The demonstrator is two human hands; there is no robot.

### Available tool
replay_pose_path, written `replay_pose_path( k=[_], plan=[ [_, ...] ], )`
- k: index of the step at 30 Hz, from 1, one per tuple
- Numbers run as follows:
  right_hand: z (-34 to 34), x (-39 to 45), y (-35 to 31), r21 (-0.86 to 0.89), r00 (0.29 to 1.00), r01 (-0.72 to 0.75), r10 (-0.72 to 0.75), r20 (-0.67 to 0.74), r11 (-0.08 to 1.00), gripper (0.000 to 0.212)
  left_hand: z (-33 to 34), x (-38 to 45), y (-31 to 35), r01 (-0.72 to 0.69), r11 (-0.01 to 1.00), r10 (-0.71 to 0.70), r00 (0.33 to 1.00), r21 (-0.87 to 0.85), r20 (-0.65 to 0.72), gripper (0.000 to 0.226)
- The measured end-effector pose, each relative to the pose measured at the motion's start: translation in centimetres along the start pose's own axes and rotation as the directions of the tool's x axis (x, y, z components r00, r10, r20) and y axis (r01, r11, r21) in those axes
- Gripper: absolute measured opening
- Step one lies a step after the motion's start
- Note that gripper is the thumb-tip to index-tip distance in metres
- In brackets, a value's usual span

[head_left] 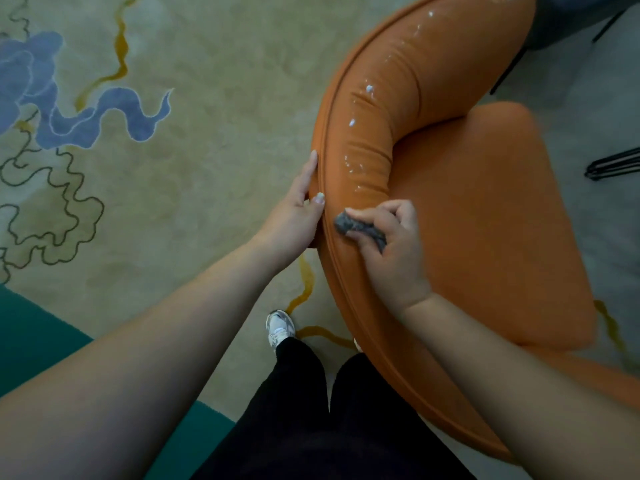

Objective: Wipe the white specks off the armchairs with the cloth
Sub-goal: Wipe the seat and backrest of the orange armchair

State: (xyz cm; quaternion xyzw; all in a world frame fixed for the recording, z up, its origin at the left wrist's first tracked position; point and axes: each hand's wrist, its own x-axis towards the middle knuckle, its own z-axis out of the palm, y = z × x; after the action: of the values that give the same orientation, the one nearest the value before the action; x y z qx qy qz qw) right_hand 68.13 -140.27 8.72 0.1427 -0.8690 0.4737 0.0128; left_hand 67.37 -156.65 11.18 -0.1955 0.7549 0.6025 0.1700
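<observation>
Orange armchair (485, 220): smooth leather-like upholstery, faint sheen, creased along padded backrest, piped seam at outer edge. White specks (369, 89) on backrest: wet-looking, glossy. Cloth (360, 231): grey, fuzzy, matt, bunched in right hand (391, 251). Carpet (207, 98): short pile, matt, beige with blue and mustard pattern. Teal strip (34, 341) at lower left: matt textile. Trousers (311, 427): black matt fabric. Sneaker (278, 327): white, mesh-like. Thin black legs (613, 164) at right: metal-looking.

Furnished lounge or sitting area, home or commercial not determinable. Indicators: large patterned rug (207, 81) with blue and gold wavy motifs; orange upholstered armchair (485, 220) at right; black metal furniture legs (613, 166) at far right.
</observation>
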Motion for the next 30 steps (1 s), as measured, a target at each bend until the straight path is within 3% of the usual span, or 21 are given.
replay_pose_path(
  k=[5, 10, 20, 26, 30],
  plan=[
    [1.7, 5.1, -0.7, 0.006, 0.989, -0.090, 0.090, -0.114, 0.996, 0.026, -1.1, 1.4, 0.1, -0.002, 1.000, -0.001, 0.997, 0.031, 0.075, 0.062],
    [0.8, 1.3, -1.4, 0.020, 0.989, -0.111, 0.113, -0.093, 0.994, 0.029, -1.3, 2.3, 0.4, -0.041, 0.997, 0.034, 0.993, 0.060, 0.116, 0.063],
    [2.4, 8.6, 0.2, 0.006, 0.980, -0.131, 0.130, -0.148, 0.991, 0.025, -0.6, 7.2, 2.8, -0.151, 0.986, 0.156, 0.985, 0.070, -0.068, 0.050],
    [1.2, 3.8, -0.2, 0.050, 0.994, -0.087, 0.090, -0.069, 0.995, 0.026, 1.1, 8.9, 2.5, -0.203, 0.974, 0.223, 0.944, 0.103, -0.244, 0.047],
    [1.7, 7.2, 0.9, 0.009, 0.995, -0.071, 0.072, -0.076, 0.997, 0.026, 1.1, 9.2, 1.4, -0.242, 0.965, 0.260, 0.927, 0.099, -0.270, 0.046]
  ],
)
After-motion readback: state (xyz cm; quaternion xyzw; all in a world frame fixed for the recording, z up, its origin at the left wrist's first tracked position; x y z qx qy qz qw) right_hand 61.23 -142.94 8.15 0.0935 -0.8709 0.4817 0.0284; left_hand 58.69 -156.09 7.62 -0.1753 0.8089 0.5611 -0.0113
